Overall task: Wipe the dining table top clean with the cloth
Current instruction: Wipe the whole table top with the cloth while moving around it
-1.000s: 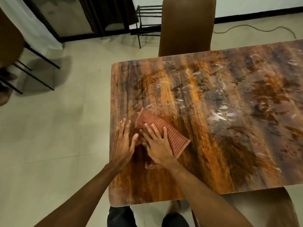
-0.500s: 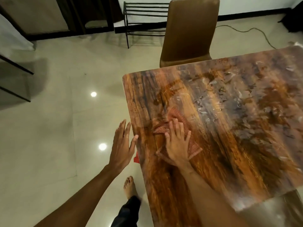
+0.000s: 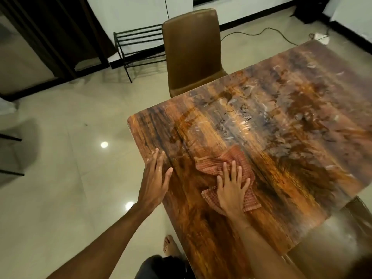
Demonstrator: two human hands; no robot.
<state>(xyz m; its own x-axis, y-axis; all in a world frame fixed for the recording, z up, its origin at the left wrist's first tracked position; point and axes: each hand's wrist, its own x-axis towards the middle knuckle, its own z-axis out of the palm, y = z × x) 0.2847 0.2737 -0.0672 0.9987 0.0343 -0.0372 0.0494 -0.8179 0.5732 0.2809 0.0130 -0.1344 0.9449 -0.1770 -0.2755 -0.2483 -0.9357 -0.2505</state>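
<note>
Red checked cloth lengthwise away from the person, under flat right hand; left hand flat on table.

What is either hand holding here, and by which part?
Nothing is gripped. The right hand lies flat, fingers spread, pressing the middle of the checked cloth onto the table top. The left hand rests open at the table's edge.

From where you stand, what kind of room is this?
Probably a home dining room: a wooden dining table, a brown padded chair drawn up to it, and a glossy tiled floor.
</note>
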